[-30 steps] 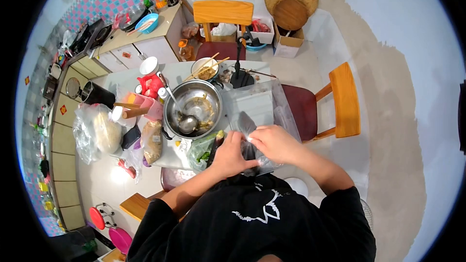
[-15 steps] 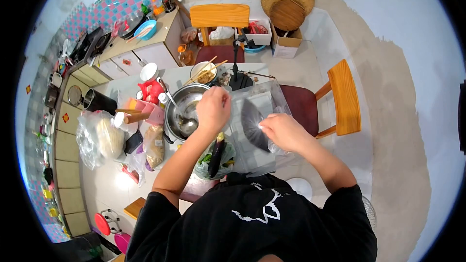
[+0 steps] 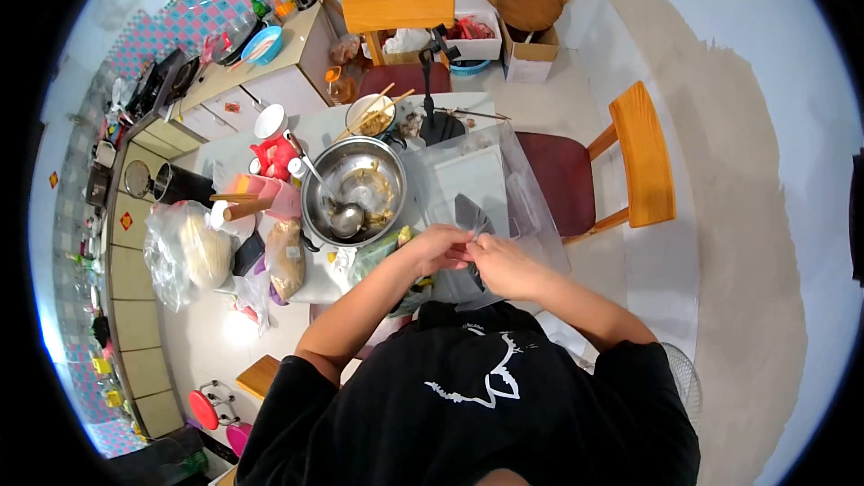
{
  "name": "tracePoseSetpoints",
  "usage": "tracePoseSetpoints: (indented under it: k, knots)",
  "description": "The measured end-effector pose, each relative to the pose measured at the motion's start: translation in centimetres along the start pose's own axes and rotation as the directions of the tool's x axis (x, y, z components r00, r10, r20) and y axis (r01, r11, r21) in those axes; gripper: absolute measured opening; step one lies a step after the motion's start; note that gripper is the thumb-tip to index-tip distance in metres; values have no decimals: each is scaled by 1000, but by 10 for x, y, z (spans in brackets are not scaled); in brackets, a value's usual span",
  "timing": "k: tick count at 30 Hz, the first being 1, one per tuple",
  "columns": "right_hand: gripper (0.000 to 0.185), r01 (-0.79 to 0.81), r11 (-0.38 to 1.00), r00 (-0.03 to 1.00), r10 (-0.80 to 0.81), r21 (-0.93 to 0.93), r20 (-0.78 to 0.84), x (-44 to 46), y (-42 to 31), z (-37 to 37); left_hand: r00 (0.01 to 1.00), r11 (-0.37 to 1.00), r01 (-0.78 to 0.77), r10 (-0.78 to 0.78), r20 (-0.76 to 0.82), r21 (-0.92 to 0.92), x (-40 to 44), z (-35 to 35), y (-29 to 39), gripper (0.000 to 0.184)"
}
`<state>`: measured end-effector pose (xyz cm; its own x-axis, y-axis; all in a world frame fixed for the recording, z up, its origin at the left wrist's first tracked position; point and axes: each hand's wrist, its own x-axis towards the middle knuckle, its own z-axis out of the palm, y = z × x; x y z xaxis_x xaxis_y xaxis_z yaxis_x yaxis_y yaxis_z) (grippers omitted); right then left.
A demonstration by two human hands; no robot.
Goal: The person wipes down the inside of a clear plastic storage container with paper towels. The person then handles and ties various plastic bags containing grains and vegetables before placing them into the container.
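Observation:
My left hand [image 3: 441, 250] and my right hand [image 3: 506, 266] meet above a large clear plastic box [image 3: 538, 229] at the table's near right side. Both are closed, fingertips together, on a thin, dark, partly see-through plastic bag [image 3: 470, 213]. It fans out beyond the fingers, and a dark part shows below them; I cannot make out its contents. Left of my hands stands a steel pot [image 3: 317, 175] with food residue and a ladle [image 3: 347, 220] inside. A green produce bag [image 3: 371, 257] lies partly under my left forearm.
A bowl with chopsticks [image 3: 373, 114] and a black stand [image 3: 441, 129] stand at the table's far side. Pink containers [image 3: 281, 196], a bag of grains [image 3: 285, 261] and a bag with pale contents [image 3: 205, 247] crowd the left. A chair [image 3: 643, 157] stands to the right.
My left hand has moved from above the pot toward the near right and joined my right hand. My right hand has come slightly nearer. The dark plastic is now gathered between both hands.

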<state>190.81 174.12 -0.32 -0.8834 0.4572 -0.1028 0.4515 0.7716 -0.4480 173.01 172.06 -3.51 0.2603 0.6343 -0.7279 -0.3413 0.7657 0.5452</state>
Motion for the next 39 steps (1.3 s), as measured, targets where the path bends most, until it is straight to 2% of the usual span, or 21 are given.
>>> tracePoseSetpoints:
  k: [2,4,6,8,10,11,13,14,16,17,18,20,25,27,28,30,34,36,37,38,39]
  knots:
    - [25,-5,1000,1000,5,19,-27,-4,8,24,980,970,199,-192,59,-139,18,-3,-11,19]
    - [26,21,999,989,-25,-29,-146,-9,13,40,978,963,208,-201,57,-169,36,-7,-27,17]
    - [26,-23,999,994,18,-45,-108,-12,13,49,977,957,213,-206,54,-197,54,-10,-42,15]
    - [25,-63,996,996,59,-64,-71,-16,20,65,970,940,206,-232,-67,-272,68,-11,-54,11]
    - [26,83,954,938,23,290,-345,-19,35,93,987,933,104,-139,-80,-346,71,-11,-57,13]
    - [26,80,952,939,28,296,-343,-21,42,102,994,909,-5,-41,-102,-417,72,-11,-60,15]
    - [27,13,675,881,341,738,-328,-24,55,107,988,866,-79,2,-154,-494,74,-6,-65,15]
    - [27,12,672,881,343,740,-326,-25,62,109,977,812,-157,44,-209,-563,75,-4,-67,15]
    - [33,-96,130,806,592,987,0,-25,71,107,982,835,-155,69,-178,-529,69,-3,-67,17]
    - [28,-248,-47,751,622,968,223,-24,74,108,978,825,-182,97,-182,-536,65,-1,-69,17]
    - [28,-248,-50,751,621,968,224,-24,78,101,975,814,-208,125,-186,-542,62,0,-70,17]
    - [24,-524,-159,826,144,837,544,-24,89,82,978,839,-202,148,-145,-505,56,-2,-72,17]
    - [22,-549,-18,836,-3,836,549,-13,100,62,967,907,-253,233,-101,-337,43,-4,-61,16]
    - [21,-511,35,857,-53,859,512,-11,97,54,942,937,-337,335,-35,-94,39,-7,-55,13]
    - [22,-472,76,881,12,878,472,-10,96,52,940,936,-340,338,-37,-94,37,-9,-51,13]
    - [23,-433,123,901,74,893,426,-8,90,40,882,854,-464,470,35,236,32,-11,-44,11]
    - [17,-385,260,914,240,886,327,1,71,24,891,823,-440,449,64,360,24,-9,-32,13]
    - [14,-363,310,912,311,878,267,5,69,32,860,595,-390,508,47,703,27,-8,-31,15]
    - [14,-287,484,925,364,827,108,8,71,40,859,596,-390,510,45,702,28,-5,-33,15]
    - [14,-219,643,922,382,734,-60,11,71,47,812,460,-382,581,53,802,29,-1,-36,15]
    - [14,-219,644,923,381,733,-58,14,68,53,760,314,-353,645,75,881,31,3,-40,15]
